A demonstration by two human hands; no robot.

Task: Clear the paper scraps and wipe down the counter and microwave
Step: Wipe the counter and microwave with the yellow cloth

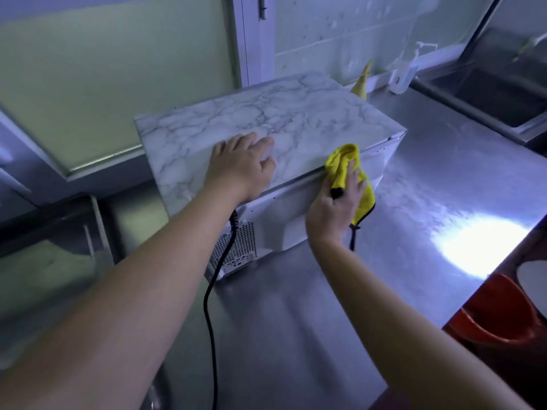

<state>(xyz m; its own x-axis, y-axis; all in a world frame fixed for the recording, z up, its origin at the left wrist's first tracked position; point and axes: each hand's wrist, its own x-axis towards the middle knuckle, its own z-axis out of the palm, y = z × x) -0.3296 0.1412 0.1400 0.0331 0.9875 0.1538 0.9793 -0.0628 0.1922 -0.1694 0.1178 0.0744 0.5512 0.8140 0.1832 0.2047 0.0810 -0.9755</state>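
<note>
The microwave stands on the steel counter, its top covered in white marble pattern and its vented back side turned toward me. My left hand lies flat, fingers spread, on the near edge of the top. My right hand presses a crumpled yellow cloth with black trim against the upper part of the microwave's back panel, near its right corner. A black power cord hangs from the back and runs down toward me. No paper scraps are visible.
A steel sink sits at the back right. A yellow pointed object stands behind the microwave by the tiled wall. A red bowl-shaped container is below the counter edge at right. A steel appliance stands left.
</note>
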